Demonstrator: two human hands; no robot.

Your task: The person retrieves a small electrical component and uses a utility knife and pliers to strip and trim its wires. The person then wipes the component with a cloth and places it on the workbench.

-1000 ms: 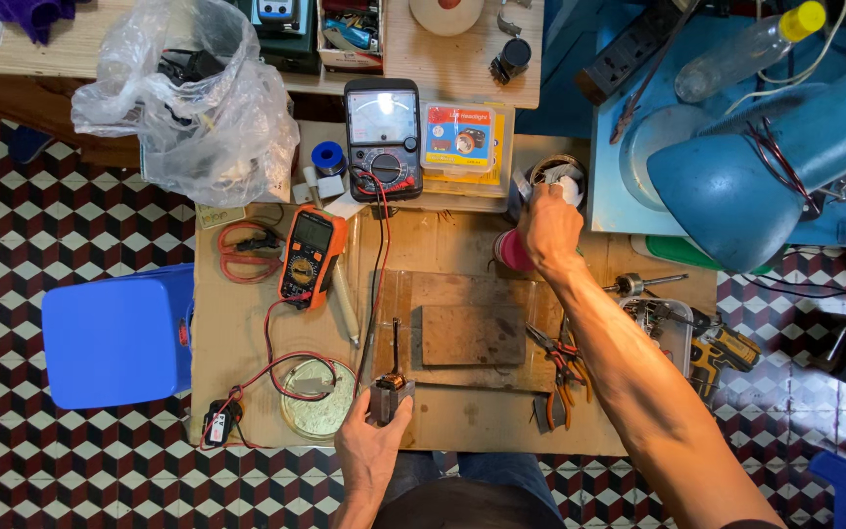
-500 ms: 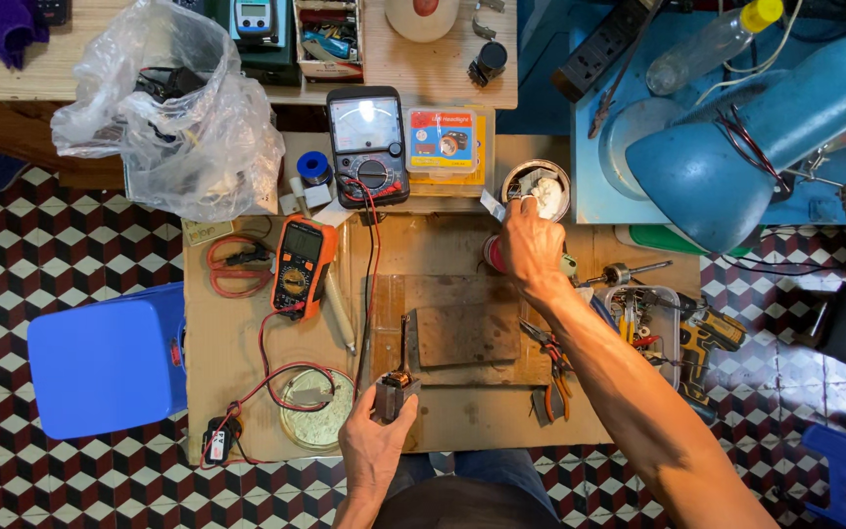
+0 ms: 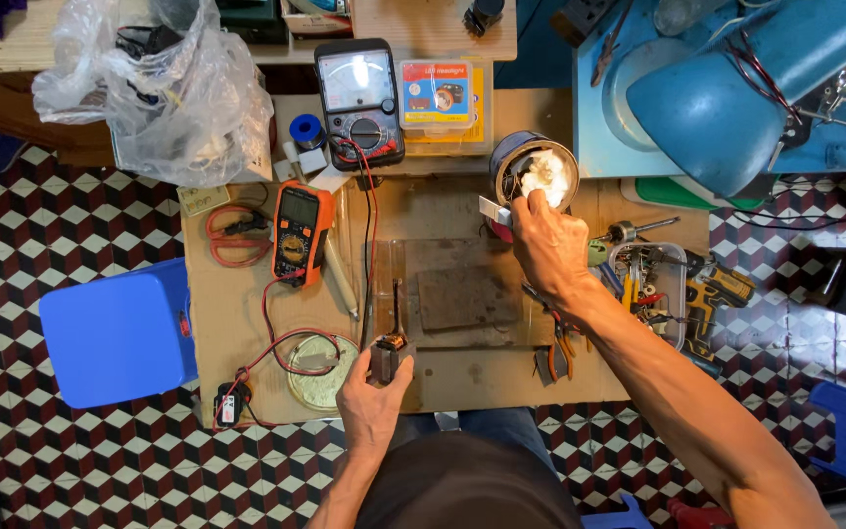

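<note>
Right hand [image 3: 545, 245] moved nearer round tin [image 3: 535, 168]; left hand [image 3: 372, 397] grips small motor [image 3: 389, 355]

Floor of small patterned tiles [image 3: 70, 460] in dark red, black and white cube shapes, seen on both sides of a low, bare wooden worktop [image 3: 237, 323] with a scuffed surface. A square blue plastic stool [image 3: 115, 333] stands just beside the worktop's left edge; a second wooden surface [image 3: 423, 29] runs past its far edge. Beyond the far right corner sits a blue painted table [image 3: 589, 118], a large blue metal lamp shade [image 3: 736, 88] above it; light even, bright.
</note>
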